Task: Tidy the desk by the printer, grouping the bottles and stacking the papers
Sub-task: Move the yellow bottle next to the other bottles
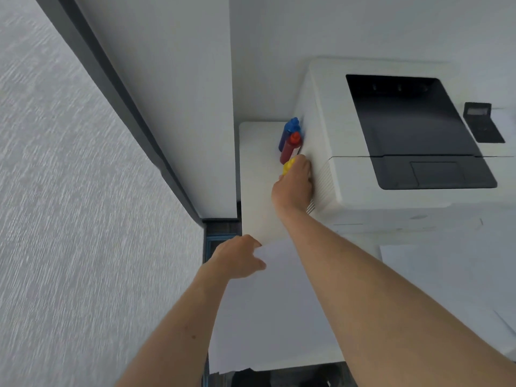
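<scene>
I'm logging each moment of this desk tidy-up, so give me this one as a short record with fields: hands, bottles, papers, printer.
right hand: closed on the yellow bottle, beside the printer's left side
left hand: grip on the edge of a white sheet at the desk's near left
bottles: blue bottle, red bottle and the yellow one in a row against the printer
papers: more loose sheets lie to the right, not yet stacked
printer: white, dark top tray, on the desk
</scene>
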`<control>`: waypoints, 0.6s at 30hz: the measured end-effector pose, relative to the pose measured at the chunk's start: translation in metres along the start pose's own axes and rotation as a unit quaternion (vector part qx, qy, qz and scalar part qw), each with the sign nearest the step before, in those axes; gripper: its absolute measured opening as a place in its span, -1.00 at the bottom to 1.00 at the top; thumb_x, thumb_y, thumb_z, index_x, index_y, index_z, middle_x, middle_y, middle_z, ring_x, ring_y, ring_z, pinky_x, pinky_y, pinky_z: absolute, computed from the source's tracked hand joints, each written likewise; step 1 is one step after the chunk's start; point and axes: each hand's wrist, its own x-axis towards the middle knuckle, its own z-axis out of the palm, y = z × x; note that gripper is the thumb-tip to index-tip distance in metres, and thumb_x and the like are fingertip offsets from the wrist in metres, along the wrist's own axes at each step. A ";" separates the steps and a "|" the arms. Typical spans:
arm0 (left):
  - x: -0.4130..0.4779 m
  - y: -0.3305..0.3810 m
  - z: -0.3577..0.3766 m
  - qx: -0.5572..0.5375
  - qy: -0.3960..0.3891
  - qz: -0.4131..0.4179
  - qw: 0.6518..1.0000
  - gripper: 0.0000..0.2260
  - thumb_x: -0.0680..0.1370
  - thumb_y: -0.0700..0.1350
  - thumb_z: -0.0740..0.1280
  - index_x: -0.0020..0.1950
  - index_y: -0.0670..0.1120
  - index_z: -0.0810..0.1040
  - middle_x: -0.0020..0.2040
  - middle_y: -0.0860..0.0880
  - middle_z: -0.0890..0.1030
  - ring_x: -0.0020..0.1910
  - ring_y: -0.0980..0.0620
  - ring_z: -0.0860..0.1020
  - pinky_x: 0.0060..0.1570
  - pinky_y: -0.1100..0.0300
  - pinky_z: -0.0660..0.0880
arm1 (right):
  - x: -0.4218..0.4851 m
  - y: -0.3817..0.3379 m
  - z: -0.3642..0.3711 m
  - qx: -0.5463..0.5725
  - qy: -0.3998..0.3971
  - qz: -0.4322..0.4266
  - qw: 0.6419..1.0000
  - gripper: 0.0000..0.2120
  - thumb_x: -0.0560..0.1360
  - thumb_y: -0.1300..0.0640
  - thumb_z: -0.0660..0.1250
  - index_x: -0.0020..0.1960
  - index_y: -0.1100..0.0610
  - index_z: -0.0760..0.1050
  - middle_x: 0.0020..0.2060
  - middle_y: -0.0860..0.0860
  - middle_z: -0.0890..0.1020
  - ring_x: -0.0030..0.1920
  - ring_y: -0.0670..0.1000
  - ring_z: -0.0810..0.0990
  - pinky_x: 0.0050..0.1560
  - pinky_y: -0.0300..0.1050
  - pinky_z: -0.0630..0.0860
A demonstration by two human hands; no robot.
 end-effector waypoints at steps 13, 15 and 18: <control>-0.005 0.007 -0.010 -0.022 -0.016 0.028 0.999 -0.53 0.42 0.06 0.46 0.31 0.05 0.51 0.19 0.09 0.61 0.08 0.05 0.56 0.08 0.08 0.51 | -0.045 -0.014 0.007 0.092 0.096 0.042 0.990 -0.43 0.44 0.28 0.34 0.40 0.16 0.23 0.32 0.08 0.35 0.29 0.08 0.45 -0.07 -0.24 0.55; -0.005 0.009 -0.011 -0.019 -0.012 0.030 0.999 -0.57 0.42 0.05 0.46 0.26 0.02 0.52 0.16 0.08 0.62 0.03 0.05 0.56 -0.03 0.16 0.48 | -0.050 -0.013 0.011 0.125 0.072 0.048 0.988 -0.55 0.41 0.29 0.32 0.26 0.09 0.34 0.18 0.01 0.46 0.14 0.04 0.54 -0.19 -0.26 0.50; -0.007 0.010 -0.010 -0.018 -0.015 0.032 0.999 -0.54 0.43 0.06 0.46 0.30 0.03 0.51 0.20 0.07 0.61 0.11 0.03 0.56 -0.01 0.16 0.46 | -0.048 -0.006 0.018 0.146 -0.039 0.028 0.988 -0.62 0.49 0.25 0.24 0.29 0.06 0.42 0.18 -0.03 0.55 0.17 0.00 0.55 -0.09 -0.24 0.45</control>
